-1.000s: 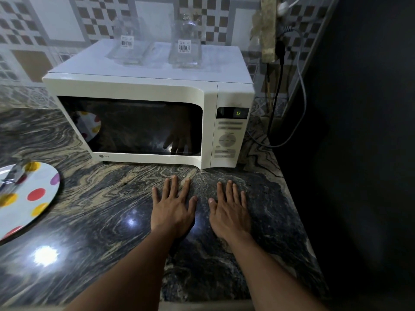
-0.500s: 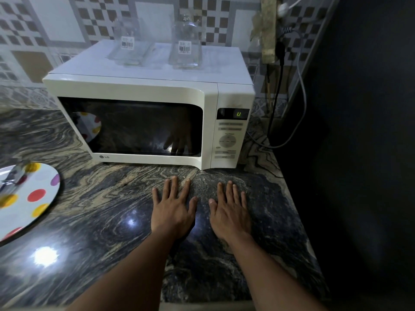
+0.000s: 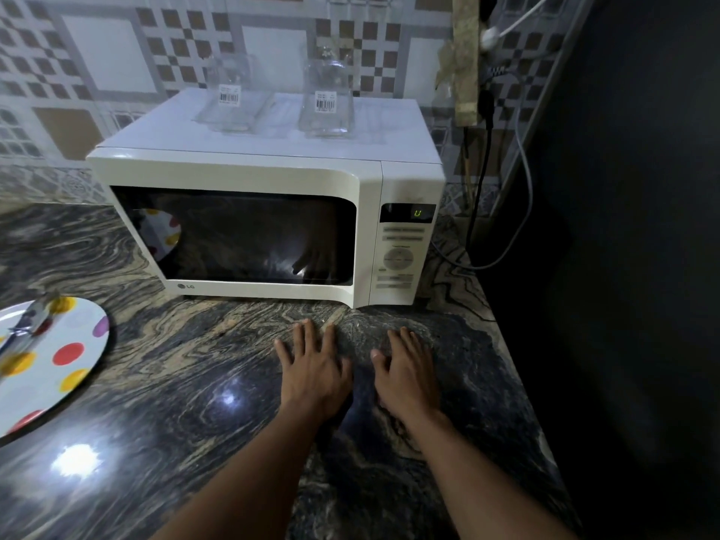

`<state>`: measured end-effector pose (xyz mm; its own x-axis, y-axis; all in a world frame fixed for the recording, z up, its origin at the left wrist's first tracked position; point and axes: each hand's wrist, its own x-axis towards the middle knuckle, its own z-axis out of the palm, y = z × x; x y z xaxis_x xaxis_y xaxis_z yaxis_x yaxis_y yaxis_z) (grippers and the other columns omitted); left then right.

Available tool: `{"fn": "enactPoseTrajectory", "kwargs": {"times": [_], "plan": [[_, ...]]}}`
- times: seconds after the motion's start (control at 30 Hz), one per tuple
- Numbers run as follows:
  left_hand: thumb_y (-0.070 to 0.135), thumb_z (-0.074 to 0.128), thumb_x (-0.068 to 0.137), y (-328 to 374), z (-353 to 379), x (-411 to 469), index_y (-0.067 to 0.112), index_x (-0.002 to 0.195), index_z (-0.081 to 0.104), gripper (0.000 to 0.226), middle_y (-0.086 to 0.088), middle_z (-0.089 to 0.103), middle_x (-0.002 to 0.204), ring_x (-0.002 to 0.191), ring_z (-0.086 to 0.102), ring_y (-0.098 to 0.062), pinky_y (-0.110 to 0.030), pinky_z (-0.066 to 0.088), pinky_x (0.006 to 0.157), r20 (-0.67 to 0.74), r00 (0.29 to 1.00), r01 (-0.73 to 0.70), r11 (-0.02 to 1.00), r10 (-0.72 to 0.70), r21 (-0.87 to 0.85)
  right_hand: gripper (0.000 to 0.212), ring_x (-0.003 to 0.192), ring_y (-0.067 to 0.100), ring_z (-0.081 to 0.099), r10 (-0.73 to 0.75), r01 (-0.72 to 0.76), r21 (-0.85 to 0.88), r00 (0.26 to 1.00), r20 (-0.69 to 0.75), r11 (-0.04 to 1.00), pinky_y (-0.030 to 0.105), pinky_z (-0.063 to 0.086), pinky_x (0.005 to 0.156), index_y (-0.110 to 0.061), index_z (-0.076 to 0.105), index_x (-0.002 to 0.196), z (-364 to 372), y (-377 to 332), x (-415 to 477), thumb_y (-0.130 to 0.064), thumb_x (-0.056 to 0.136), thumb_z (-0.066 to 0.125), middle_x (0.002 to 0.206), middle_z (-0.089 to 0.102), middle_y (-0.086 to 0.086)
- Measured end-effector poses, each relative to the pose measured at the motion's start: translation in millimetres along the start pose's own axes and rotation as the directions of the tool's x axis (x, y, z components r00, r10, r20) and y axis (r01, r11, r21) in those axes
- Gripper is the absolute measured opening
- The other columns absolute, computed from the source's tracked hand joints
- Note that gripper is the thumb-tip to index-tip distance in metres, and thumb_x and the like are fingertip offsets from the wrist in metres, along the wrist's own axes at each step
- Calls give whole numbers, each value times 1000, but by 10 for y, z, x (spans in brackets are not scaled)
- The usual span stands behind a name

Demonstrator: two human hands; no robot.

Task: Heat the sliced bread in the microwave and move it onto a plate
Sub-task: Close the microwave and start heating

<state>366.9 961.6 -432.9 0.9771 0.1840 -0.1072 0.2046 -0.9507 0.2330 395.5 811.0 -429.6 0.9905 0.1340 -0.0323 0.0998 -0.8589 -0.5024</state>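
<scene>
Unmoved: left hand, right hand flat | microwave door closed

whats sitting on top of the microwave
Two clear glass containers with barcode stickers stand on the microwave. Whether they hold anything is unclear; its dark door hides the inside.

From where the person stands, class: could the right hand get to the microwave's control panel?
Probably yes. The right hand lies flat and empty on the countertop, just in front of the control panel on the microwave. Only bare counter lies between them.
</scene>
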Motion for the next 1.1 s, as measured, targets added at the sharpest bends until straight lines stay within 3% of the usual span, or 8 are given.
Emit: {"fn": "enactPoseTrajectory", "kwargs": {"times": [0.1, 0.17, 0.27, 0.43, 0.63, 0.73, 0.9, 1.1], "plan": [[48, 20, 102, 142, 55, 65, 29, 160, 5, 62, -12, -5, 167, 153, -15, -30, -63, -7, 119, -17, 997, -70, 997, 70, 16, 66, 137, 29, 42, 151, -84, 351, 974, -169, 933, 37, 37, 108, -19, 24, 156, -123, -93, 182, -39, 99, 53, 154, 39, 12], [53, 12, 102, 197, 95, 84, 32, 159, 0, 62, -11, -7, 167, 152, -17, -30, -63, -11, 118, -32, 997, -65, 997, 66, 29, 71, 132, 30, 48, 201, -89, 417, 952, -233, 905, 36, 42, 101, -20, 18, 157, -240, -137, 367, -35, 99, 56, 154, 40, 10], [58, 6, 100, 218, 128, 83, 34, 159, -4, 64, -9, -10, 167, 152, -18, -29, -63, -12, 117, -44, 998, -48, 998, 50, 47, 69, 134, 31, 45, 169, -67, 344, 946, -276, 937, 37, 42, 100, -16, 21, 156, -372, -168, 608, -31, 99, 56, 153, 41, 11], [61, 4, 98, 221, 124, 74, 36, 158, -3, 66, -8, -11, 167, 152, -18, -27, -62, -11, 118, -55, 998, -35, 999, 37, 30, 49, 119, 34, 55, 162, -67, 292, 935, -315, 954, 38, 46, 85, -13, 39, 141, -376, -156, 712, -30, 99, 58, 134, 56, 14], [61, 5, 98, 217, 116, 70, 36, 158, -6, 65, -8, -12, 166, 152, -18, -27, -61, -9, 118, -47, 998, -33, 999, 34, 31, 43, 110, 38, 58, 166, -95, 209, 921, -353, 973, 38, 45, 76, -9, 46, 134, -413, -192, 727, -29, 98, 58, 125, 58, 17], [61, 6, 98, 214, 125, 68, 37, 157, -7, 65, -8, -13, 166, 152, -19, -27, -61, -10, 119, -54, 998, -35, 999, 36, 27, 36, 105, 38, 60, 171, -94, 216, 912, -373, 972, 36, 43, 71, -11, 49, 125, -417, -189, 720, -29, 97, 61, 121, 60, 17], [61, 6, 99, 216, 123, 64, 37, 157, -9, 65, -8, -15, 166, 151, -22, -26, -60, -10, 119, -47, 998, -30, 999, 31, 24, 27, 94, 36, 66, 206, -105, 273, 905, -371, 956, 41, 54, 67, -20, 52, 110, -414, -188, 743, -33, 91, 67, 105, 70, 11], [61, 5, 99, 209, 111, 79, 38, 157, -10, 64, -7, -17, 165, 151, -23, -26, -60, -13, 118, -8, 999, -33, 999, 33, 24, 41, 105, 37, 62, 174, -121, 196, 944, -280, 973, 36, 46, 72, -10, 50, 123, -535, -245, 713, -35, 95, 64, 118, 65, 17]]}}
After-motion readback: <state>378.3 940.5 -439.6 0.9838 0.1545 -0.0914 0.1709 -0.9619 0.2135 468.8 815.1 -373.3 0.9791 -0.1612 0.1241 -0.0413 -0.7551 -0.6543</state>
